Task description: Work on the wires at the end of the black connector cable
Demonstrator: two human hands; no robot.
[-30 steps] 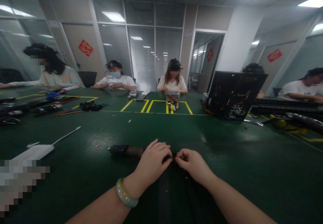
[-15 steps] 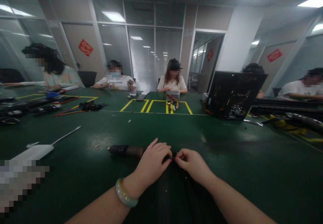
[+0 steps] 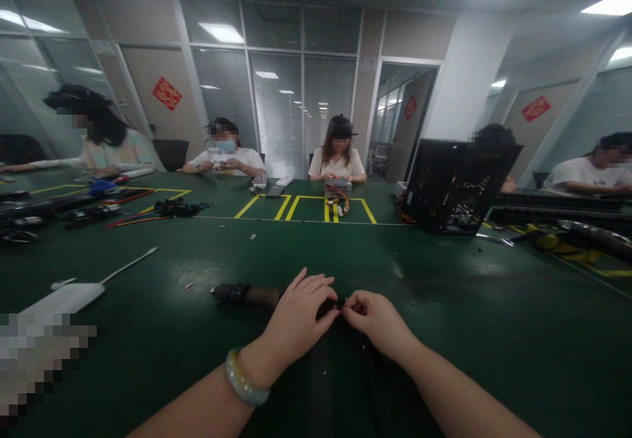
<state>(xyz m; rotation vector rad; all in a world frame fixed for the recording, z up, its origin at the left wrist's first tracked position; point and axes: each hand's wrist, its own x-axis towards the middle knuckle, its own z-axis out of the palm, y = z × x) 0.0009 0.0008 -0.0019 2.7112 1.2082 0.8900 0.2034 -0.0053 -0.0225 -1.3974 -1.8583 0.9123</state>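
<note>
An electric screwdriver [image 3: 259, 296] with a black front end and brownish body lies sideways on the green table, its metal tip pointing left. My left hand [image 3: 301, 309], with a bangle at the wrist, is closed over the rear part of the screwdriver and hides it. Close to that rear end, the fingertips of my right hand [image 3: 372, 316] pinch the end of a thin black cable [image 3: 364, 346]. What exactly is between the fingertips is dark and mostly covered. The cable runs from there down towards me.
A white power strip or adapter [image 3: 64, 303] with a lead sits at the left. Loose wires [image 3: 172, 209] lie farther back. A black computer case [image 3: 454, 188] stands at the right rear. Several people sit around the table; a metal box with wires [image 3: 338, 188] is before one [image 3: 338, 151].
Both hands stay nearly in place, with the fingertips shifting slightly at the screwdriver's rear end. Across the table, one person's hands have come together.
</note>
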